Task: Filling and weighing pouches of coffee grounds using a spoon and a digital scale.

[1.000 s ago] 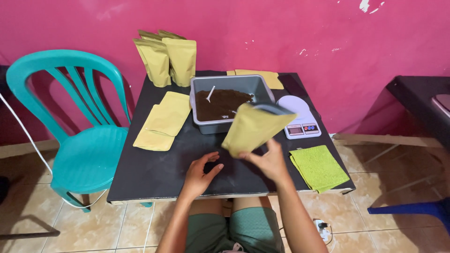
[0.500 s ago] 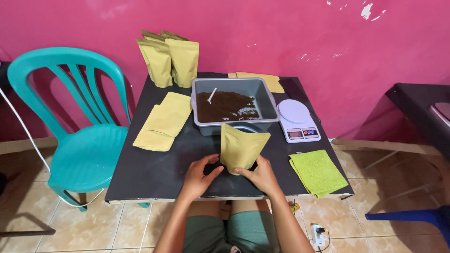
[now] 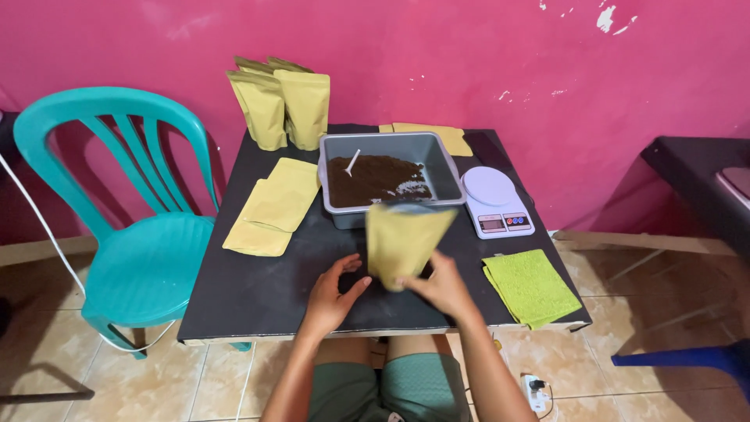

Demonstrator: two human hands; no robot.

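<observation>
Pouch (image 3: 402,241) had come down from mid-air to stand upright near the desk's (image 3: 258,297) front edge, before the grey tub (image 3: 391,148). Right hand (image 3: 441,285) pinched its lower corner; left hand (image 3: 332,293) lay spread beside it, apart.

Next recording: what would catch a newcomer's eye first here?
The vivid pink wall fills the background, with a turquoise plastic chair left of the black table. At the table's near edge, the right hand holds an upright yellow-brown paper pouch, the left hand beside it, before a grey plastic tub of dark brown grounds.
</observation>
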